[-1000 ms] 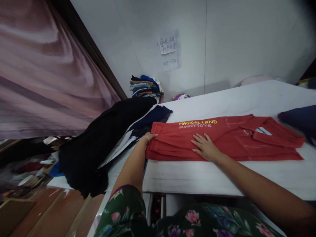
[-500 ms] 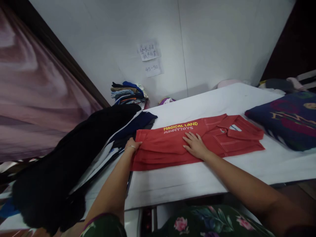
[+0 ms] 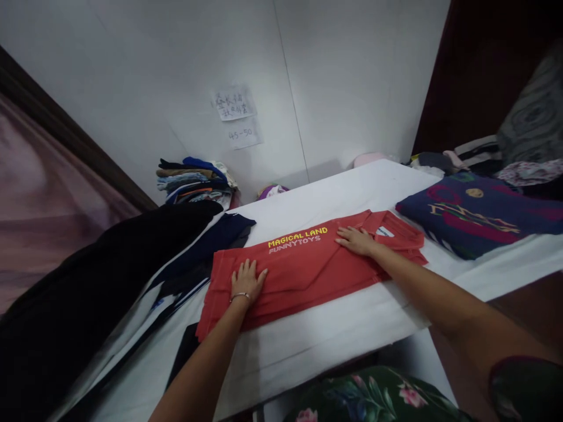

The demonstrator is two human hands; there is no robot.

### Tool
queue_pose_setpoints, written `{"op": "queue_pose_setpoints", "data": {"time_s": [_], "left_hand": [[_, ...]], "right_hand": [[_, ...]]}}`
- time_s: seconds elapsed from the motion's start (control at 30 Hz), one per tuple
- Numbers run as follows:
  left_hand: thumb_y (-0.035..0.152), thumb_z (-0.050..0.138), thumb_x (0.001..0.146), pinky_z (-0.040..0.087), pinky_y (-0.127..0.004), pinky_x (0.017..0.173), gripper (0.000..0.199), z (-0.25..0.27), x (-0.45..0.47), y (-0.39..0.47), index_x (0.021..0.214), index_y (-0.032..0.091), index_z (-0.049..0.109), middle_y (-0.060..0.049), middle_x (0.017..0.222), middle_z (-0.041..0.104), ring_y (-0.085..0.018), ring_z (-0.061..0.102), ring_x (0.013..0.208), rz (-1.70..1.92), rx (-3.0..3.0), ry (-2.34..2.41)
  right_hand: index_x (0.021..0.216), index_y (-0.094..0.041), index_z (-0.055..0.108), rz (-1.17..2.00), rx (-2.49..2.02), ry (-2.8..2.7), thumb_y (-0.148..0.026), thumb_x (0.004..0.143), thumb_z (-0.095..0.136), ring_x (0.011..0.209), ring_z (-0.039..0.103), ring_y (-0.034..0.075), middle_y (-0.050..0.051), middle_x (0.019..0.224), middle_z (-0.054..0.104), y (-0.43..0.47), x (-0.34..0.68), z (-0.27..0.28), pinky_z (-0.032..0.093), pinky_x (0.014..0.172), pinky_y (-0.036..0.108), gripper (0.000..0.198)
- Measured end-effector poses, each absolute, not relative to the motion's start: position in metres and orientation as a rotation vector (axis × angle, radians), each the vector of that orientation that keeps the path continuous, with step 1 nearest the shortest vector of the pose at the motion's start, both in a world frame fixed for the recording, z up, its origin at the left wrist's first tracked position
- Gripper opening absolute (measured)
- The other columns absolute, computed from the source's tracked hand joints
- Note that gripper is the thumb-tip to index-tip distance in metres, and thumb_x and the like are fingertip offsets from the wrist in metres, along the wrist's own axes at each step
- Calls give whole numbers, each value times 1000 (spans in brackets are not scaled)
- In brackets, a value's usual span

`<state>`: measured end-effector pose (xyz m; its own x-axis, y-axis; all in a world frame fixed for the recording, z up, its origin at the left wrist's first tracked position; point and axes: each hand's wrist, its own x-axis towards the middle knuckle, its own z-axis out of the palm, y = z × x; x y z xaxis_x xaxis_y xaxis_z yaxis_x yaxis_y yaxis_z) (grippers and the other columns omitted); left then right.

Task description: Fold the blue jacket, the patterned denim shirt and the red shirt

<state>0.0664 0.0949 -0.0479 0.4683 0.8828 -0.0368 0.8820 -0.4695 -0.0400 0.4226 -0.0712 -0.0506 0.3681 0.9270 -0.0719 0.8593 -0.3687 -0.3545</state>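
Observation:
A red shirt [image 3: 303,264] lies folded lengthwise on the white table, its collar to the right and its hem to the left. Yellow letters reading MAGICAL LAND and white letters reading FUNNYTOYS run across it. My left hand [image 3: 247,281], with a bracelet at the wrist, rests flat near the hem end, fingers spread. Close to the collar, my right hand [image 3: 355,241] lies on the cloth with its fingers stretched out. Neither hand grips the fabric.
Dark garments [image 3: 109,264] are heaped to the left. A stack of folded clothes [image 3: 193,179] stands behind them by the wall. On the right lies a navy patterned garment [image 3: 475,211]. Handwritten paper notes [image 3: 235,102] hang on the wall above the white tabletop [image 3: 316,337].
My left hand has let go of the hem edge and now lies flat on the shirt. The right hand has slid toward the collar. The camera view has turned right.

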Motion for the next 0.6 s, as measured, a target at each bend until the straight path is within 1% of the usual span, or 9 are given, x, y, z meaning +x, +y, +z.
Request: {"op": "queue_pose_setpoints", "data": {"time_s": [0.07,0.13,0.2,0.3,0.37,0.47,0.53,0.6], "left_hand": [[54,30,94,22,-49,116,66,-48,66,95,147,15,39,-12,157,29,-28,26,144,72,-2667,-1592],[53,30,95,22,-48,116,65,-48,66,95,147,15,39,-12,156,30,-28,26,144,71,-2659,-1588],[53,30,95,21,-48,116,65,-48,67,94,147,15,39,-12,156,30,-28,26,144,77,-2656,-1593],[53,31,94,21,-48,116,65,-47,68,94,147,15,39,-11,157,29,-27,26,144,98,-2654,-1610],[52,32,94,21,-47,116,65,-46,68,94,147,15,39,-11,157,29,-27,25,145,105,-2653,-1622],[51,33,94,21,-47,116,63,-47,67,94,146,16,40,-11,157,30,-26,25,145,91,-2651,-1629],[51,33,94,21,-47,116,63,-48,67,95,146,16,40,-11,157,30,-26,25,145,82,-2649,-1621],[51,33,94,20,-47,116,64,-50,66,96,146,15,40,-11,157,29,-26,25,145,83,-2646,-1613]], "right_hand": [[137,-23,54,291,-2384,-1528,-50,95,36,138,36,25,6,148,45,-79,455,-52,28,112,42,53],[132,-22,58,189,-2423,-1444,-40,96,36,134,42,22,6,143,52,-86,485,-51,32,110,35,47],[130,-18,60,122,-2508,-1316,-33,96,32,131,45,24,9,140,54,-92,512,-49,34,108,36,46],[132,-11,58,94,-2632,-1114,-28,95,30,124,52,25,15,135,58,-97,542,-47,40,102,35,49],[130,-11,59,124,-2682,-1044,-28,94,34,120,56,24,15,132,60,-95,557,-47,43,98,32,47],[122,-14,66,198,-2729,-1007,-34,92,42,115,59,25,13,128,63,-87,572,-46,46,91,32,43],[111,-16,72,266,-2753,-1001,-40,89,48,107,63,26,13,120,67,-81,579,-45,49,84,32,40],[100,-17,75,336,-2768,-1005,-43,85,54,96,66,25,12,107,72,-76,583,-44,50,77,31,37]]}}
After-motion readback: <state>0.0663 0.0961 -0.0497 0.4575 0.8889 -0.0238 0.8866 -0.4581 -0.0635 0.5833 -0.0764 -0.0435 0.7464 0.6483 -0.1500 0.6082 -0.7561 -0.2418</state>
